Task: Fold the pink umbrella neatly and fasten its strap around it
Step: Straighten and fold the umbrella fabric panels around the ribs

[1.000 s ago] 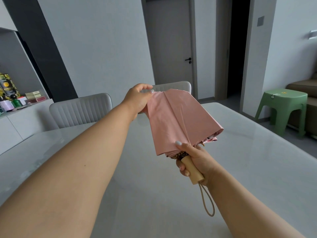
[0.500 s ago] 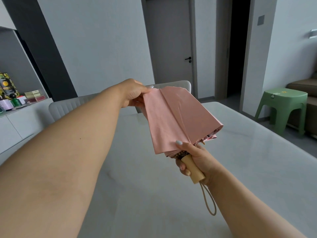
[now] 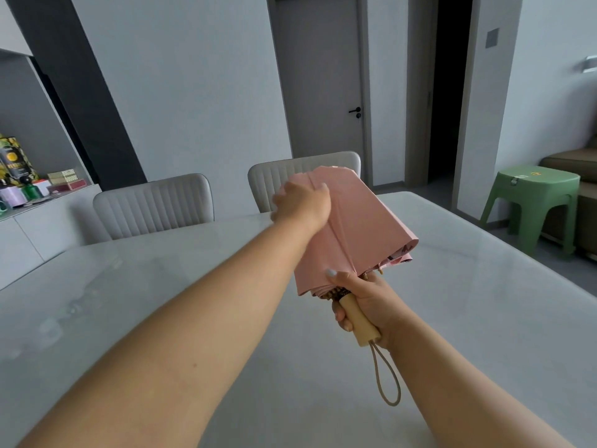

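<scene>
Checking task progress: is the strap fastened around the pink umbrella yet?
No, the pink umbrella canopy hangs loose with no strap around it.

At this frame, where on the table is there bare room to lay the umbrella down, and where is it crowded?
The table top is bare in view: open patches lie left of the left hand, toward the chairs, and right of the pink umbrella, toward the green stool. The only crowding is mid-air, where the right hand grips the handle. The sideboard is cluttered.
</scene>
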A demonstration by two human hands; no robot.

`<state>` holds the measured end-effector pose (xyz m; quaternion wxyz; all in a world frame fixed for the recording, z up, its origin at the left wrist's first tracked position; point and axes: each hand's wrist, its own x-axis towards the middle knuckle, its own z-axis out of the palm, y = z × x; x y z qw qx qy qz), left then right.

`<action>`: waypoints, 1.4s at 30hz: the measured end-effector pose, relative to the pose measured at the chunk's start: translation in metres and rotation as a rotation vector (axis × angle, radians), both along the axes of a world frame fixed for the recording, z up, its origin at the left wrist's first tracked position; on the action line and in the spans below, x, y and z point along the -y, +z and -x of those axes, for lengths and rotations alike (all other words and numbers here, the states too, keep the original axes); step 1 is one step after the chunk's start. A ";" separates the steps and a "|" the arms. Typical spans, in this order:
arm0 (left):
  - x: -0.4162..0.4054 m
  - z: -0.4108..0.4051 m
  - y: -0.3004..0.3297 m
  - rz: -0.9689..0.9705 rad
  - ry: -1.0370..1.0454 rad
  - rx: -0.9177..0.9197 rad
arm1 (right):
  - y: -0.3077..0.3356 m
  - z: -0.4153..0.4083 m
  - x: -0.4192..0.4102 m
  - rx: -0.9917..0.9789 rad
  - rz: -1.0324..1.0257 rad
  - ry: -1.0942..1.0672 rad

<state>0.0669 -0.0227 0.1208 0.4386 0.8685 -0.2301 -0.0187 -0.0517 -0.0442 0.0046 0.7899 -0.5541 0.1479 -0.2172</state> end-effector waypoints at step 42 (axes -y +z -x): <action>-0.017 -0.044 -0.034 0.556 -0.010 -0.397 | 0.004 0.002 -0.002 0.021 0.009 0.087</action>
